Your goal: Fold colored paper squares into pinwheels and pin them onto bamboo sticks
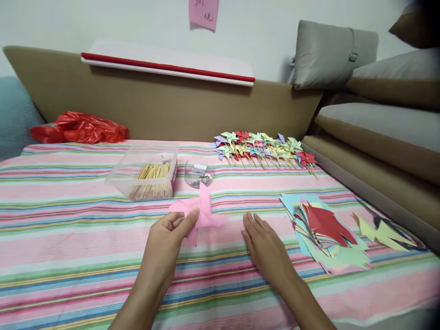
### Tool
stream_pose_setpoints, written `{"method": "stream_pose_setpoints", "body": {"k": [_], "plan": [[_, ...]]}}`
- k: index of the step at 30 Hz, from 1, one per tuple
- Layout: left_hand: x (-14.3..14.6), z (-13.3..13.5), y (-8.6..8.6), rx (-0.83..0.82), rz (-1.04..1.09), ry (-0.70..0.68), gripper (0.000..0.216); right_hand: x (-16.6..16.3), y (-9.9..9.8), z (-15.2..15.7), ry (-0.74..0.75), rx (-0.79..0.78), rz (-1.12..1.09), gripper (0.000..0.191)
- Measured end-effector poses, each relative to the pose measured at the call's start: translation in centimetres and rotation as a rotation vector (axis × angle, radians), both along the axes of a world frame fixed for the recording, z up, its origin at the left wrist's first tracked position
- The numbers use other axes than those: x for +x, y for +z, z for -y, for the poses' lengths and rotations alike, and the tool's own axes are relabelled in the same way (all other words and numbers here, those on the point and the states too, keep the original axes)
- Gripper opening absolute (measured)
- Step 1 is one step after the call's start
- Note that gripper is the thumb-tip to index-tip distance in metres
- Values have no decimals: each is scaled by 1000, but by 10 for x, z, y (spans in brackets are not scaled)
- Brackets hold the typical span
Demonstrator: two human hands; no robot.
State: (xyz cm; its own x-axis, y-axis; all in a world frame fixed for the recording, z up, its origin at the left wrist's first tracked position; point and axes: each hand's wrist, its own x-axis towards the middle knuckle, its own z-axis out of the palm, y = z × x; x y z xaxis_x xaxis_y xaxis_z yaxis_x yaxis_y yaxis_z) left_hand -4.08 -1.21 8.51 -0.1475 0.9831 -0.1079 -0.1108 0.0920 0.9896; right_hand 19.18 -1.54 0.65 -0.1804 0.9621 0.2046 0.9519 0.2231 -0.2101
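Observation:
A pink paper pinwheel (pixel 205 211) is pinched at its middle by my left hand (pixel 172 231), thumb on top. No stick shows on this pinwheel. My right hand (pixel 264 243) lies flat on the striped cloth (pixel 220 279) to the right of it, fingers stretched out and holding nothing. Just beyond the pinwheel stands a clear round tub (pixel 192 172) with small metal pins in it. To its left is a clear plastic box (pixel 118 176) of wooden sticks (pixel 153 178).
Finished pinwheels on sticks (pixel 257 149) lie at the back right. Cut paper sheets (pixel 326 224), a yellow cut piece (pixel 381 231) and dark-handled scissors (pixel 415 233) lie at right. A red plastic bag (pixel 82 128) rests back left. Stacked cushions (pixel 385 133) border the right side.

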Motion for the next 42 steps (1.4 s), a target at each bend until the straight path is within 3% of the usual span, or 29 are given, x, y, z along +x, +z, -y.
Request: {"method": "stream_pose_setpoints", "body": {"k": [4, 7, 10, 12, 15, 20, 24, 42], "plan": [[0, -1, -5, -23, 91, -2, 41, 5, 15, -6, -71, 125, -322, 37], [1, -1, -10, 0, 12, 41, 40, -6, 42, 0, -142, 156, -727, 27], [5, 1, -16, 46, -102, 74, 44, -30, 73, 15, -77, 50, -1135, 18], [11, 3, -18, 68, -152, 73, 46, -46, 84, 25, 45, 8, -1243, 11], [21, 6, -18, 53, -110, 40, 48, -60, 87, 29, 161, 19, -1181, 9], [34, 10, -14, -108, 211, -99, 38, -57, 78, 24, 169, 110, -1005, 11], [38, 11, -12, -167, 317, -166, 32, -51, 78, 24, 165, 150, -933, 13], [38, 14, -11, -115, 319, -184, 20, -46, 78, 23, 181, 89, -850, 14]]}}
